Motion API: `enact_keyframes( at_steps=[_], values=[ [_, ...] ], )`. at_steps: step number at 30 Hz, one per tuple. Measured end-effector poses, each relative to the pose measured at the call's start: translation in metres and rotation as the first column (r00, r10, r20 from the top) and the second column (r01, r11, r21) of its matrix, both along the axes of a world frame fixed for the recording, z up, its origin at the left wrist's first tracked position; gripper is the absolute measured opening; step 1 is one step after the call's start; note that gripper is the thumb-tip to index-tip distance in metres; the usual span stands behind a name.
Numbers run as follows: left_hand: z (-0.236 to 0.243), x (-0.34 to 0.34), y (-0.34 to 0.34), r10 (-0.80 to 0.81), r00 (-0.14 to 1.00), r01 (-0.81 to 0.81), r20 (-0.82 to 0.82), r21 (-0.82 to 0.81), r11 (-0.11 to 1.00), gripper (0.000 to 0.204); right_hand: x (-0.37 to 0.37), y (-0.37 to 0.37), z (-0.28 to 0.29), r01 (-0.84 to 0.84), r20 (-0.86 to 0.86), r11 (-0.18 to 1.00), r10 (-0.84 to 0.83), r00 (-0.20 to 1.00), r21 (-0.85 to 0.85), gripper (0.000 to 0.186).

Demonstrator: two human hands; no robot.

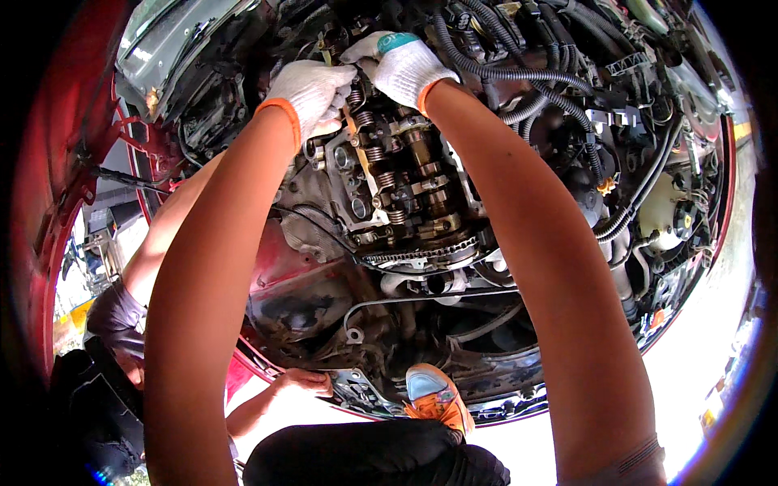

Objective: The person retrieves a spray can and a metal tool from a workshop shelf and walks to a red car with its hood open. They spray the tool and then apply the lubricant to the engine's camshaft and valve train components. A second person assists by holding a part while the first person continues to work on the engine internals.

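My left hand [312,93], in a white knit glove with an orange cuff, is at the far end of an opened car engine, its fingers curled. My right hand [405,71], gloved alike, is close beside it with fingers bent inward. Anything pinched between the fingertips is hidden by the gloves. Just below the hands, a row of coil springs [386,179] runs along a shaft on the cylinder head [336,182]. To the right of them lies a camshaft [421,150]. A timing chain [429,253] crosses the near end of the engine.
Black corrugated hoses [535,74] and wiring crowd the right side. A pale reservoir [660,212] stands at far right. Another person's bare hand [304,381] rests on the front edge at lower left. An orange shoe [438,397] is at the near edge.
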State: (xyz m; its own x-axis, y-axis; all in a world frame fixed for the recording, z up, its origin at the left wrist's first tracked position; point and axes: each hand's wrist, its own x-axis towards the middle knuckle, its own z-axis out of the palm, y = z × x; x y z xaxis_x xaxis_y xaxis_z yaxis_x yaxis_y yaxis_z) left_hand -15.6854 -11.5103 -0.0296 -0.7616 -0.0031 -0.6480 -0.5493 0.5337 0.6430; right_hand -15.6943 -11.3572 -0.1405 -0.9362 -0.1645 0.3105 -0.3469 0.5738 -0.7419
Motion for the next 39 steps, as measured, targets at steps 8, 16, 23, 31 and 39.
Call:
enact_keyframes(
  at_steps=[8, 16, 23, 31, 39],
  values=[
    [-0.013, -0.011, -0.013, -0.255, 0.956, 0.245, -0.148, -0.08, 0.966, 0.027, 0.006, -0.011, 0.008, 0.06, -0.114, 0.962, -0.03, 0.993, 0.266, 0.03],
    [-0.015, -0.001, -0.004, 0.063, 0.996, -0.049, -0.058, 0.22, 0.974, 0.017, 0.004, -0.005, 0.006, 0.036, 0.051, 0.983, -0.046, 0.998, 0.18, 0.026],
    [-0.021, 0.0, -0.006, 0.186, 0.982, -0.176, -0.033, 0.197, 0.964, 0.015, 0.002, -0.004, 0.003, 0.028, 0.015, 0.988, -0.031, 0.999, 0.151, 0.027],
    [-0.015, 0.002, -0.002, 0.086, 0.991, -0.071, -0.099, 0.142, 0.987, 0.015, 0.0, -0.005, -0.002, 0.035, -0.007, 0.99, -0.034, 0.999, 0.14, 0.026],
    [-0.018, -0.002, -0.004, -0.071, 0.978, 0.071, -0.197, -0.008, 0.997, 0.017, 0.002, -0.008, 0.002, 0.027, 0.047, 0.988, -0.035, 0.998, 0.152, 0.026]
  ],
)
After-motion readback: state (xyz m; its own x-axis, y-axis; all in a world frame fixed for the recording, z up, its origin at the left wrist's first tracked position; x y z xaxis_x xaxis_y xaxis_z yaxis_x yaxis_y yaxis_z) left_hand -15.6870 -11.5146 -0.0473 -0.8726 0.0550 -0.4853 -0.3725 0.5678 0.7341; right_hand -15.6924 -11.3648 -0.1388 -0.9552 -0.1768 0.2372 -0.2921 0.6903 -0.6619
